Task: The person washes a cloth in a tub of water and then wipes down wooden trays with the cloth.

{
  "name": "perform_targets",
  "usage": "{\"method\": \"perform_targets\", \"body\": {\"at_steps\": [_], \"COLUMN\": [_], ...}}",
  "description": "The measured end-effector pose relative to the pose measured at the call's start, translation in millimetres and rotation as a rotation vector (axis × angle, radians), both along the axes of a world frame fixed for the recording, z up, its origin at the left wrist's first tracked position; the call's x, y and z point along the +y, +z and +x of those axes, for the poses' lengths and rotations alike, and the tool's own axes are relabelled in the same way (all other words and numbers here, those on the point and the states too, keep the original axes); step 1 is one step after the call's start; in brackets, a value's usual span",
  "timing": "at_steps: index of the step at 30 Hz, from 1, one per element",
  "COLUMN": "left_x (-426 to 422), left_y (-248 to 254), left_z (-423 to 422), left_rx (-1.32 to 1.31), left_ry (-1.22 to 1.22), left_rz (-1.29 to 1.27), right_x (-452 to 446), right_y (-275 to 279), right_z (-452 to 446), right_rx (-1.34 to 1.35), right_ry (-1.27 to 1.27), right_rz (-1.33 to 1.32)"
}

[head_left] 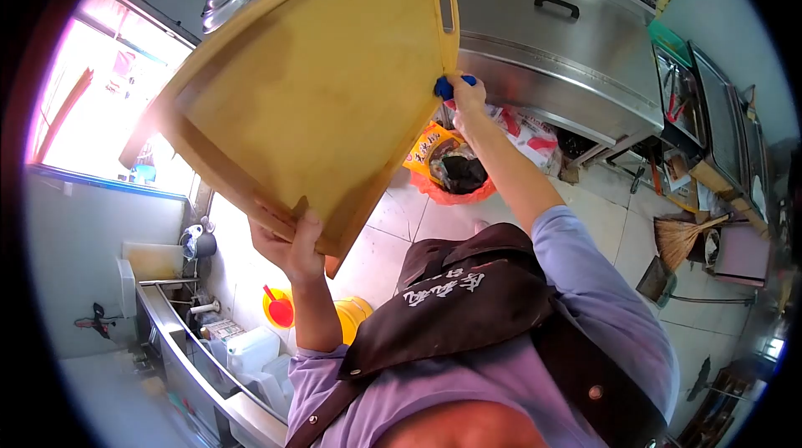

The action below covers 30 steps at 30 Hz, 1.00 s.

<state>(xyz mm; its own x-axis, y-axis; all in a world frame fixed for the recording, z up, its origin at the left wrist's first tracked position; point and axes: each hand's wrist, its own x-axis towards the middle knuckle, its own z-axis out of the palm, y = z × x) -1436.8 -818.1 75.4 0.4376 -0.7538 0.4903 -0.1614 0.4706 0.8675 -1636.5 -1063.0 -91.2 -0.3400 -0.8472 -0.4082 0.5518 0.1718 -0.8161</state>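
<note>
A large yellow tray (309,80) with a raised rim and a slot handle is held up tilted in front of me. My left hand (292,243) grips its near lower rim, thumb over the inner face and fingers behind. My right hand (466,97) is closed around a blue cloth or scrubber (444,88) at the tray's right edge; its exact kind is not clear. Below my right forearm, a bin lined with a red bag (455,196) holds dark waste and an orange packet (428,145).
A stainless gas fryer (551,38) stands ahead on the right. At left are a bright window (117,89) and a metal-framed rack (196,356) with white jugs (252,351). A yellow bucket (352,314) stands on the tiled floor, and a straw broom (683,239) is at right.
</note>
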Motion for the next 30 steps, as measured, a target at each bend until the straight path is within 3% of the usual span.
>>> {"method": "perform_targets", "body": {"at_steps": [4,7,13,16,19,20,23,25,28,30], "left_x": [0,2,8,15,11,8,-7,-14,-17,-17], "left_y": [-6,-8,-4,-2,-4,-6,-23,-26,-21,-22], "left_z": [-6,-14,-26,-34,-34,-32,-9,2,8,15], "left_rx": [-0.044,-0.069,-0.122,-0.133,-0.14,-0.145,-0.088,-0.021,0.064,0.113], "left_ry": [-0.002,0.019,0.03,0.001,-0.002,0.002,0.037,0.04,0.054,0.058], "left_rz": [0.02,0.034,0.015,0.021,0.024,0.02,0.081,0.091,0.133,0.132], "right_x": [-17,-12,-6,0,19,28,46,70,60,49], "right_y": [-21,-7,10,12,9,5,-58,-25,-43,-39], "right_z": [14,11,16,19,23,18,-5,-37,-79,-93], "right_rx": [0.225,-0.143,-0.357,-0.31,-0.034,-0.019,-0.27,-0.022,0.197,0.48], "right_ry": [-0.117,0.004,0.023,0.102,0.21,0.358,0.718,0.961,1.115,1.15], "right_rz": [0.005,0.046,0.113,0.235,0.188,0.152,-0.05,0.132,0.076,-0.08]}}
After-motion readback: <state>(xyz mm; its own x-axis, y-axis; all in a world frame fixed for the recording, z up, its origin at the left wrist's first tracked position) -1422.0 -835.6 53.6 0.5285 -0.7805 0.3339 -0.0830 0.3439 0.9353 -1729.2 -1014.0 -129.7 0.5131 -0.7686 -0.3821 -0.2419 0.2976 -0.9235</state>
